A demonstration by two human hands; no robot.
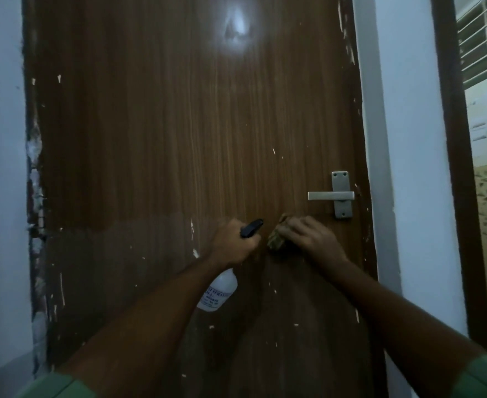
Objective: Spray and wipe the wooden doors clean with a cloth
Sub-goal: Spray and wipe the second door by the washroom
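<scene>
A brown wooden door [164, 168] fills the view; the right hand [308, 235] presses a cloth [275, 239] below-left of the lever handle [331, 195], while the left hand [232, 239] grips the spray bottle [217, 291] just beside it.

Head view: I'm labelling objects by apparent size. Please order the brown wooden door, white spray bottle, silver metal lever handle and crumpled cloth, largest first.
1. Brown wooden door
2. White spray bottle, partly hidden by the left hand
3. Silver metal lever handle
4. Crumpled cloth, mostly under the right hand; its rank against the handle is unsure.
</scene>
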